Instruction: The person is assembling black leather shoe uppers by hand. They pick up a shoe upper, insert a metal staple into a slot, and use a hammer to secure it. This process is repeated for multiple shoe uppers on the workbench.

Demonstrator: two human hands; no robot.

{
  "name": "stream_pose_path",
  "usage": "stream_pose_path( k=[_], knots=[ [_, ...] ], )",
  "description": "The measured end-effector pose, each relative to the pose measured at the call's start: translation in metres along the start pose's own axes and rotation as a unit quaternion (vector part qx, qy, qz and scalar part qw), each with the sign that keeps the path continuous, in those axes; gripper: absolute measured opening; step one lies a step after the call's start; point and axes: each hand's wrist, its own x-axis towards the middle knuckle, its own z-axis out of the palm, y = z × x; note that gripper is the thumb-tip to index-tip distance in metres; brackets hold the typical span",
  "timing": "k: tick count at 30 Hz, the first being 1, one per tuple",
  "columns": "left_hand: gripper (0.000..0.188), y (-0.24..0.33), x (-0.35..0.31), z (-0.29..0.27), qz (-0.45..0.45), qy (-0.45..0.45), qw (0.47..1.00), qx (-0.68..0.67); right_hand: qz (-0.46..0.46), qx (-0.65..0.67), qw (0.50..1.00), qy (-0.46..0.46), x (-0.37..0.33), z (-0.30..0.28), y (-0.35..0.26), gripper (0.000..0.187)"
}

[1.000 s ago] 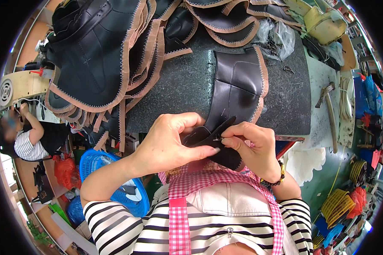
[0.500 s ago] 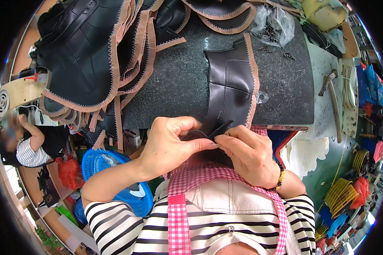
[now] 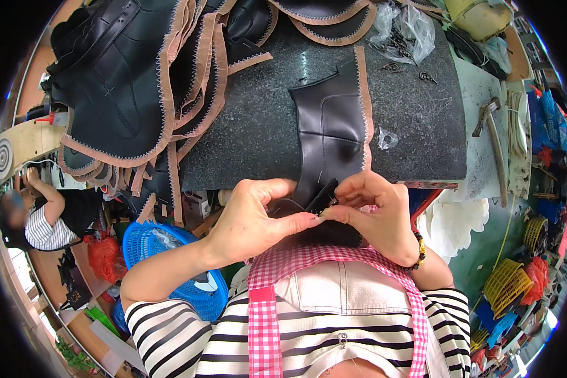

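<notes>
A black leather shoe upper (image 3: 337,123) with a tan, zigzag-stitched edging stretches from the table over its near edge. My left hand (image 3: 252,217) is closed on its near end, thumb on top and fingers bent behind the leather. My right hand (image 3: 378,217) pinches with thumb and forefinger beside the left thumb tip, at a narrow black strap (image 3: 324,194). A small metallic-looking bit (image 3: 331,202) shows between the right fingertips; its kind is hard to make out. The fingers hide part of the strap.
Several black uppers (image 3: 116,94) are heaped at the left of the dark tabletop (image 3: 252,126). Small buckles (image 3: 428,77) lie near a clear plastic bag (image 3: 416,31). A hammer (image 3: 492,129) rests at the right. A blue basket (image 3: 138,242) stands lower left; another person (image 3: 44,214) sits beyond.
My right hand has turned and its fingers have lifted and spread around the strap. The upper has shifted slightly left and its far end now curls. My left hand stays almost in place.
</notes>
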Motion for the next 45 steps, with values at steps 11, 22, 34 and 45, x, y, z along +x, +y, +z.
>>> stream_pose_path(
  k=[11, 22, 34, 45],
  knots=[
    [0.020, -0.006, -0.003, 0.006, 0.030, -0.054, 0.994, 0.086, 0.006, 0.039, 0.998, -0.048, -0.010, -0.009, 0.000, 0.008],
    [0.012, -0.007, -0.008, 0.013, 0.106, -0.108, 0.973, 0.173, -0.016, 0.030, 0.992, -0.118, -0.011, -0.019, 0.003, 0.011],
    [0.013, -0.010, -0.006, 0.015, 0.134, -0.113, 0.960, 0.220, -0.110, -0.020, 0.989, -0.097, -0.009, -0.020, 0.011, 0.017],
    [0.016, -0.015, -0.004, 0.017, 0.107, -0.128, 0.971, 0.173, 0.089, 0.113, 0.981, -0.130, -0.013, -0.022, 0.010, 0.018]
  ],
)
